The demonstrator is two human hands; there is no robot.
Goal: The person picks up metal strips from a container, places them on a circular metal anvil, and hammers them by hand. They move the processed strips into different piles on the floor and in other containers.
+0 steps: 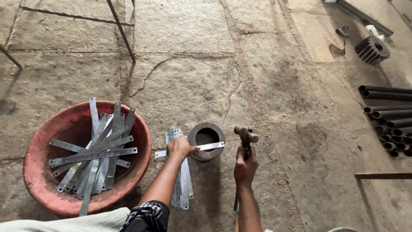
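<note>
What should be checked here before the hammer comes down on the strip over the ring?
1. Metal strip lies across the steel ring: ok.
2. Left hand pins the strip beside the ring: ok.
3. Left-hand fingers out of the strike zone: not ok, they sit right at the ring's edge.
4. Right hand grips the hammer handle, head raised: ok.
5. Ring sits flat on the stone floor: cannot tell.
6. Spare strips lie apart from the ring: ok.

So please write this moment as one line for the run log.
left hand: presses metal strip across steel ring | right hand: grips hammer, raised beside ring | strip pile under forearm | red basin of strips at left
</note>
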